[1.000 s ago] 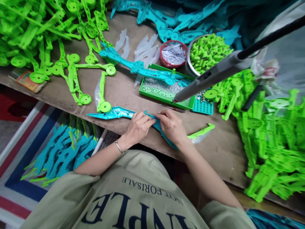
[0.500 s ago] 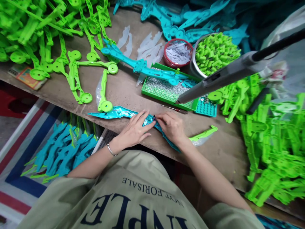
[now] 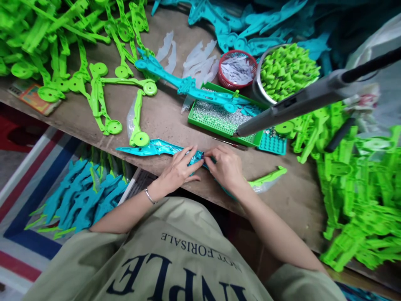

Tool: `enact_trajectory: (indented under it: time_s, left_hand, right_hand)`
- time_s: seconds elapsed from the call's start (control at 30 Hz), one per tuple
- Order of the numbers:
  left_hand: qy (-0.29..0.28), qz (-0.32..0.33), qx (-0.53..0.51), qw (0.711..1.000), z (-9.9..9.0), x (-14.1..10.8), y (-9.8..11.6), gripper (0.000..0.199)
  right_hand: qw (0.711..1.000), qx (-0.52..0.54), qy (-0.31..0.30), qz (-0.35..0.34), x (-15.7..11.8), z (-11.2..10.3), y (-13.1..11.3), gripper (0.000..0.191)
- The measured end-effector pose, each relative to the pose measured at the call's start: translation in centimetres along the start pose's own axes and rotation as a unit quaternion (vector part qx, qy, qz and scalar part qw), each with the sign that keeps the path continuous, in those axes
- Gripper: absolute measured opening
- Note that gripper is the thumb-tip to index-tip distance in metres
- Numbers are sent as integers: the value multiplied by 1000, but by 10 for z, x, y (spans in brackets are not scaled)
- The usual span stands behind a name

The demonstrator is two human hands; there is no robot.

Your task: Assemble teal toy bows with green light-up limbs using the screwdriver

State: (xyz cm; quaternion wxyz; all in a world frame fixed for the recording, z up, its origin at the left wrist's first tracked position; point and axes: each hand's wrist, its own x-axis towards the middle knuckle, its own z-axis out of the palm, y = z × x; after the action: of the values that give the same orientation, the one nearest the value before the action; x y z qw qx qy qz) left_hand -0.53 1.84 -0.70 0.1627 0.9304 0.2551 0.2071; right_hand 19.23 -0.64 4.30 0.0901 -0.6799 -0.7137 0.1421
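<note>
A long, curved blue plastic shell lies along the table's near edge, its middle partly hidden by my hands. My left hand presses over the middle, with thumb and fingers gripping the shell's sides. Against the same spot, the fingertips of my right hand are pinched together on something small; a dark bit shows there, too small to name. Touching the shell's upper edge is a green arm with a clear blade. Another green piece with a clear blade rests to the right of my right hand.
Behind my hands stand a green tray of small metal screws, a red basket and a metal bowl of green pieces. A grey electric screwdriver hangs at right. Green parts pile up left and right.
Both hands stay at the shell's middle with nearly the same grip. My right fingers have shifted slightly, and the whole view has moved a little.
</note>
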Motion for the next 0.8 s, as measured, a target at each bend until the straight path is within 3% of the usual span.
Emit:
enact_trajectory:
  time_s: [0.3, 0.57, 0.8]
  left_hand:
    - [-3, -11, -14, 1000, 2, -1, -2, 59]
    - [-4, -21, 4, 1000, 6, 0, 7, 53]
    - [6, -24, 10, 1000, 10, 1, 8, 53]
  right_hand:
    - [979, -181, -98, 2, 10, -20, -35, 29]
    - [965, -220, -135, 45, 7, -26, -54, 23]
    - [967, -214, -134, -18, 19, -32, -48, 26]
